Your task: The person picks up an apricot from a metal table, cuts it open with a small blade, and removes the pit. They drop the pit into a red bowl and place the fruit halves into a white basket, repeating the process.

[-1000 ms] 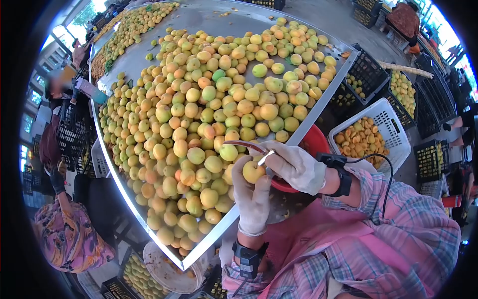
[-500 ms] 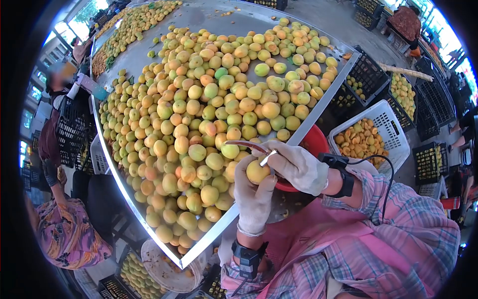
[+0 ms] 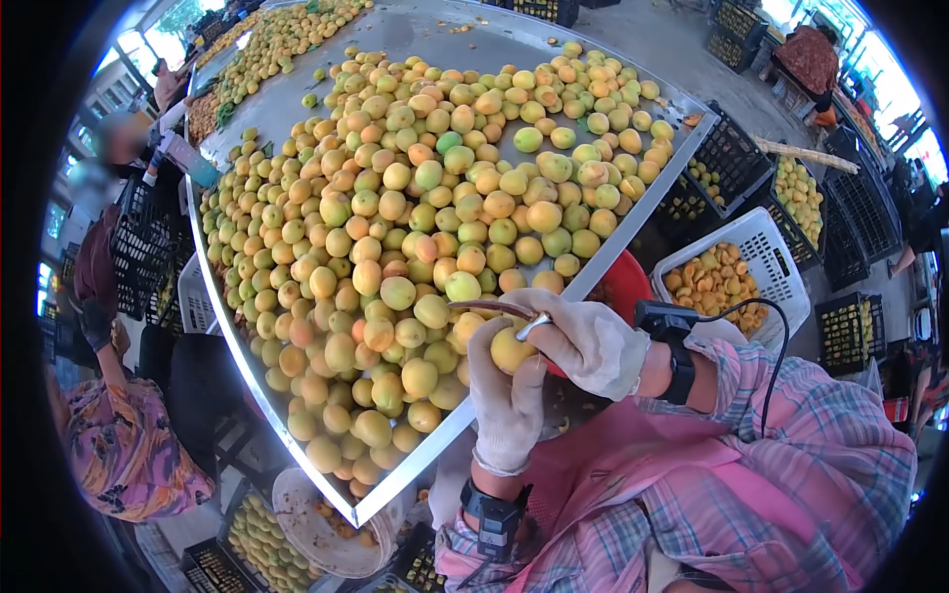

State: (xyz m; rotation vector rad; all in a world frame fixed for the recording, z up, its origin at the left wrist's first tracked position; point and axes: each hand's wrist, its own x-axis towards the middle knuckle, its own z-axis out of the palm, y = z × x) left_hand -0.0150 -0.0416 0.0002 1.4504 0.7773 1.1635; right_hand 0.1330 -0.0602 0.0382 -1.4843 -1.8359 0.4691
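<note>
My left hand [image 3: 506,400], in a pale work glove, is closed around a yellow apricot [image 3: 511,350] just past the table's near edge. My right hand [image 3: 593,346], also gloved, grips a small knife [image 3: 484,305] with a curved reddish-brown handle. Its short silver end rests against the top of the apricot, partly covered by my fingers. Both hands are close together, right above left. Beside them a large heap of yellow, green and orange apricots [image 3: 395,237] covers much of the metal table.
A raised metal rim [image 3: 633,222] edges the table. Behind my right hand is a red basin [image 3: 627,287]. A white crate [image 3: 786,267] of apricot halves stands to the right, near black crates [image 3: 736,153]. A whitish bucket [image 3: 297,499] sits below the corner; a co-worker's patterned sleeve [image 3: 138,450] is at left.
The view has shifted slightly. My left hand still holds the apricot, while my right hand and the knife have turned a little, the silver end still against the fruit.
</note>
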